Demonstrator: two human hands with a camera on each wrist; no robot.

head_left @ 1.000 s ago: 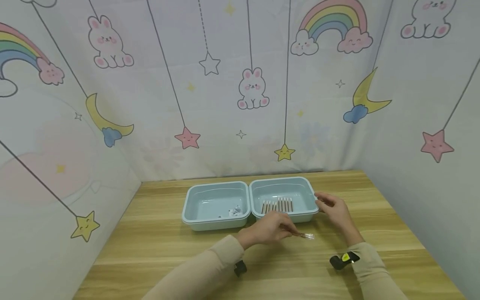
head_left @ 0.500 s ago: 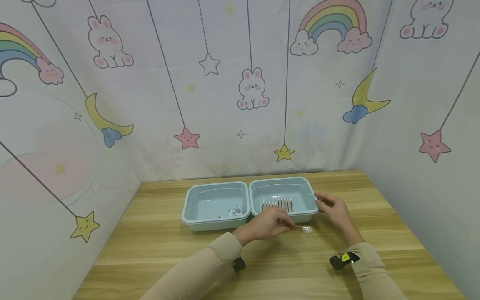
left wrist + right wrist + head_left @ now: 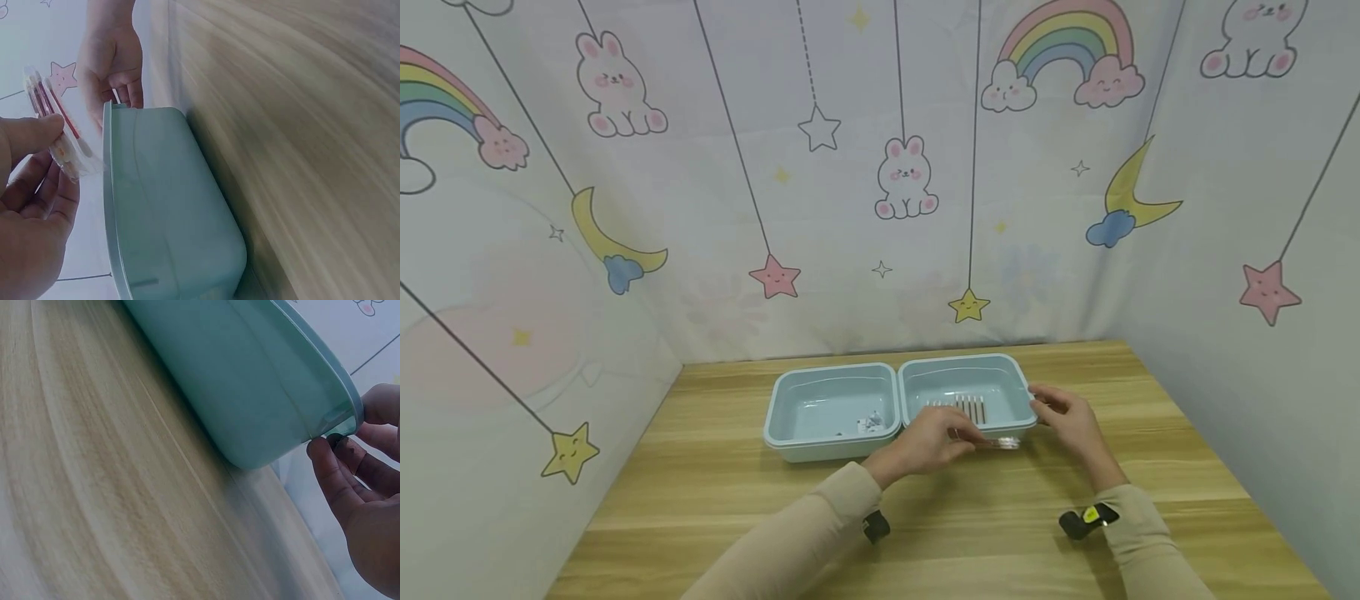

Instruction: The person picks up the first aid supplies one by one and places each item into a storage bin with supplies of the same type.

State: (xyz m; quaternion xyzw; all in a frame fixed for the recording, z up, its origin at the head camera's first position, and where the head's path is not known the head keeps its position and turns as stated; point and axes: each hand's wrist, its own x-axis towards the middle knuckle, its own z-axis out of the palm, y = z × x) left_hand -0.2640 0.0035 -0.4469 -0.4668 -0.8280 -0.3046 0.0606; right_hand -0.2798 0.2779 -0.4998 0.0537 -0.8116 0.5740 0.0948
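My left hand pinches a small clear packet of thin red-tipped sticks, level with the front rim of the right pale-blue tray. In the left wrist view thumb and fingers grip the packet just beside that tray's rim. My right hand holds the tray's right front corner. In the right wrist view its fingers curl under the rim of the tray. Several brown sticks lie in a row inside this tray.
A second pale-blue tray stands touching the first on its left, with a few small scraps in it. Both sit mid-table on the wooden top. Printed cloth walls close in the back and both sides.
My left hand has carried the packet away from me, from over the table in front of the trays up to the right tray's front rim. The right hand has stayed on the corner.
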